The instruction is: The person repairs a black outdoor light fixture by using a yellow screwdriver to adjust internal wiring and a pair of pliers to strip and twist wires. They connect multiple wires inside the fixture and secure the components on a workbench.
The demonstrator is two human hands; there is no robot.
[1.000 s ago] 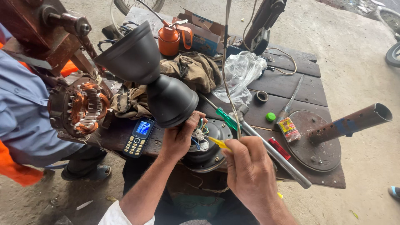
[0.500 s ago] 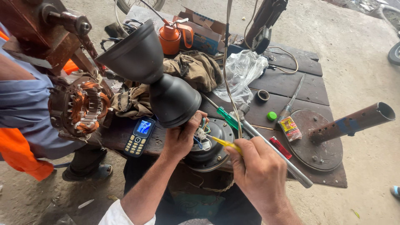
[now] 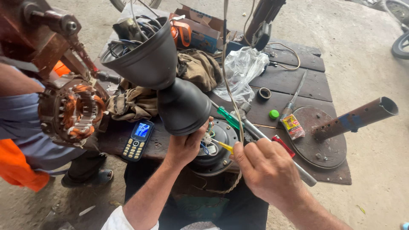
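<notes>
At the lower middle of the frame sits a round dark fan motor housing point(image 3: 217, 149), flat on the near edge of the dark wooden bench point(image 3: 298, 81), with a small knot of coloured wires point(image 3: 207, 138) showing at its top. The left hand point(image 3: 185, 147) is closed over the near-left side of the housing, thumb up against the lower black cone cover point(image 3: 183, 106). The right hand point(image 3: 266, 170) is curled shut around a yellow-handled tool point(image 3: 223, 146), its tip at the wires; the fingers also seem to pinch the thin wire point(image 3: 226, 64) that runs straight up out of the frame.

Against half a second ago, the right hand has dropped slightly and drawn nearer the housing, and the yellow tip now sits right at the wire bundle rather than short of it. The left hand has kept its hold. So the work looks to have settled onto the wiring itself.

Just right of the housing lie a green-handled screwdriver point(image 3: 228, 119) and a grey metal rod point(image 3: 277, 149). Left of it is a keypad phone point(image 3: 137, 139) with its screen lit. At the far left another person's arm holds a stator with copper windings point(image 3: 74, 113). A rusty pipe on a round plate point(image 3: 353, 119) stands at the right.
</notes>
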